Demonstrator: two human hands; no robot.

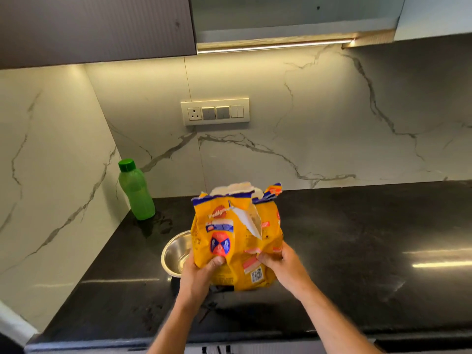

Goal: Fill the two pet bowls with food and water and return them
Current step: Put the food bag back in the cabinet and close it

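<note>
Both hands, left hand (201, 270) and right hand (283, 264), grip the food bag (237, 238) low, beside the steel bowl (175, 254). I'd tip the torn top over the bowl slowly.

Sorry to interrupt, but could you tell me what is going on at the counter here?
A person is holding a torn-open yellow pet food bag upright over the black counter, the left hand and right hand gripping its lower part. A steel bowl sits just behind the bag's left side and looks empty. A green bottle, capped, stands in the corner.
</note>
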